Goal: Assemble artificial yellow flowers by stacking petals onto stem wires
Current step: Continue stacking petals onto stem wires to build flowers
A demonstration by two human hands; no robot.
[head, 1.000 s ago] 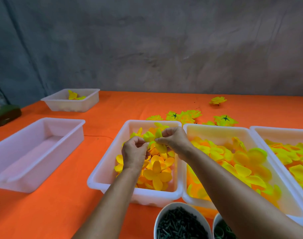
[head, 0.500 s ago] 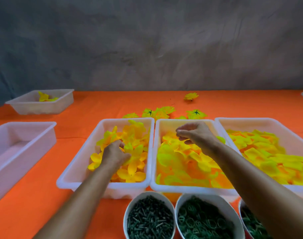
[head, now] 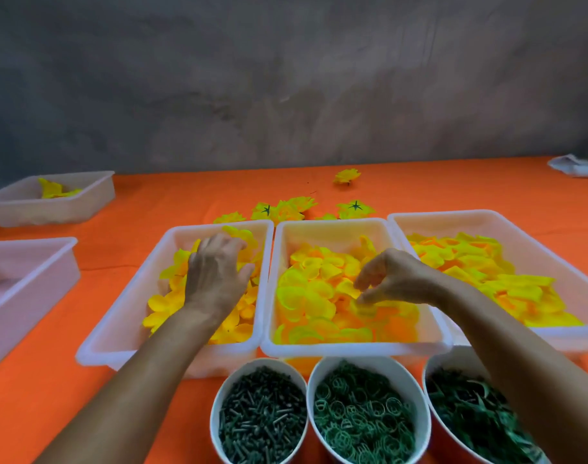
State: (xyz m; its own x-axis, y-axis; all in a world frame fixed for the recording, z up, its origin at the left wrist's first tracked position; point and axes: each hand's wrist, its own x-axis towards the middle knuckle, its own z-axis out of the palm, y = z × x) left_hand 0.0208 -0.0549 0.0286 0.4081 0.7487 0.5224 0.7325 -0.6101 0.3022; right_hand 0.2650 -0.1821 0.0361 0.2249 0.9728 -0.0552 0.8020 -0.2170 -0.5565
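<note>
Three white trays stand side by side on the orange table. The left tray [head: 128,303] holds yellow flower-shaped petal pieces [head: 167,301]. My left hand [head: 215,276] lies palm down on them, fingers stretched forward and thumb spread; nothing shows in its grasp. The middle tray [head: 332,224] holds rounded yellow petals [head: 306,296]. My right hand [head: 396,279] hangs over them with fingers bent down. Its thumb tip touches the pile, with a small gap to the forefinger. The right tray [head: 446,215] is filled with larger yellow petals [head: 506,286].
Three bowls sit at the near edge: dark green pegs [head: 262,423], green rings [head: 362,420], green sepals [head: 476,420]. Assembled yellow flowers [head: 285,209] lie behind the trays, one more [head: 346,175] farther back. An empty tray [head: 28,279] and a far tray [head: 68,209] stand left.
My hands parted from the left tray. The right hand moved to the middle tray and dropped onto its petals. The left hand lowered flat onto the left tray's pieces. My view shifted right.
</note>
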